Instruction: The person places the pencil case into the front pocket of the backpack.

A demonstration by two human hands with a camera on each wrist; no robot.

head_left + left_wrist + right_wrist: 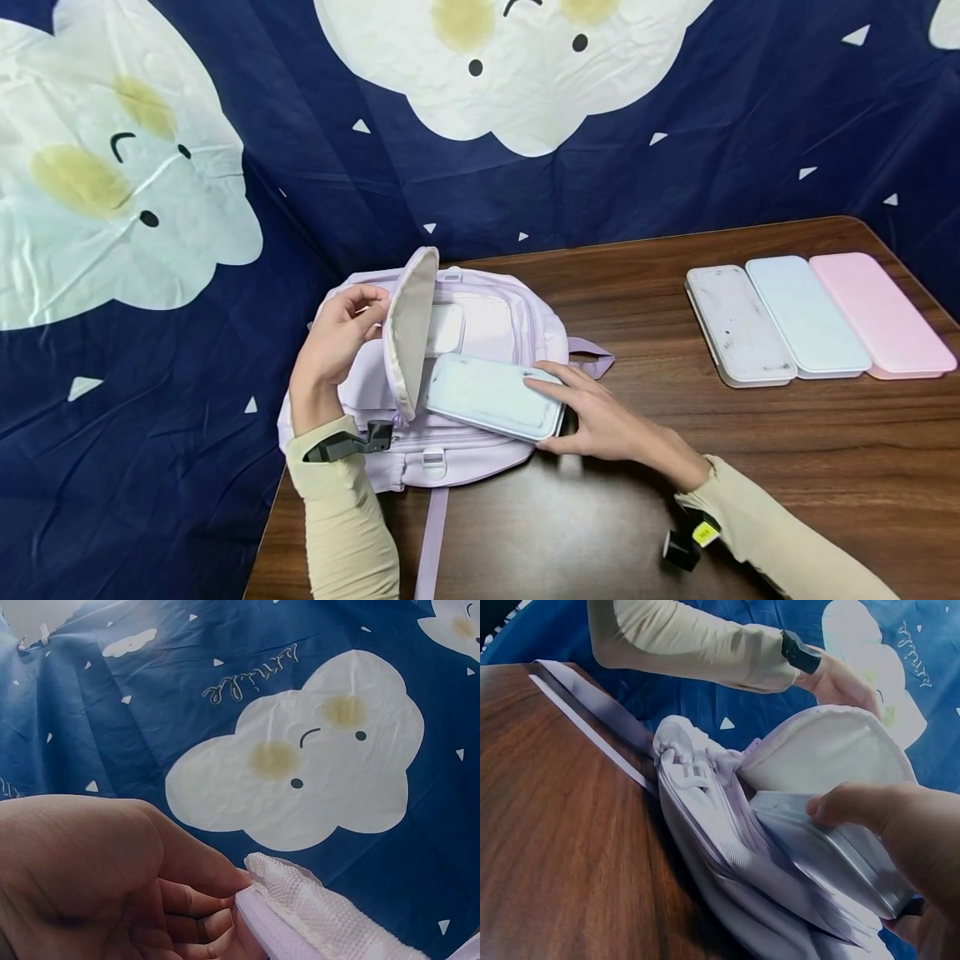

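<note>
One pale case is gripped by the right hand, one backpack flap pinched by the left hand

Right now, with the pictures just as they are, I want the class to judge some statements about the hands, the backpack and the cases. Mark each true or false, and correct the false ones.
1. The left-hand grip pinches the raised flap of the backpack. True.
2. On the wooden table, a light-blue case lies between a whitish case and a pink case. True.
3. The right-hand grip rests on the pink case. False: it holds a pale case at the backpack.
4. The backpack is fully closed. False: its flap is lifted, showing the lining.
5. White clouds are printed on the dark blue backdrop. True.
</note>
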